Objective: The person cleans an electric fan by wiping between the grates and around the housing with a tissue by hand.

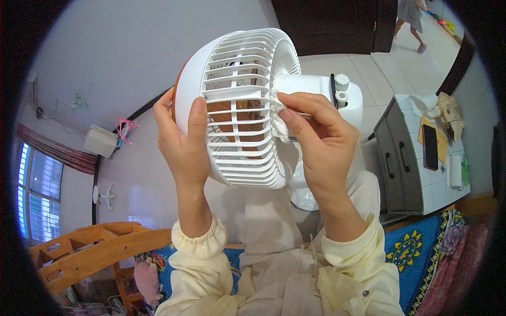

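Note:
A white electric fan [245,95] with a slatted plastic grille is held up before me, turned on its side. My left hand [184,130] grips the smooth outer rim of its head, thumb along the near side. Between the thumb and fingers of my right hand [324,134] is a crumpled white tissue or cloth [280,126], pressed against the slats at the back edge of the grille. The fan's motor housing [302,85] extends to the right, with a ribbed white knob [342,81] on it. The fan's base is mostly hidden behind my right hand.
At right stands a grey cabinet [399,158] with a white tiled top, bearing a dark phone [430,147] and papers. A wooden ladder-like frame [102,252] is at lower left. Blue patterned bedding [415,252] lies at lower right. A person [412,19] is on the far floor.

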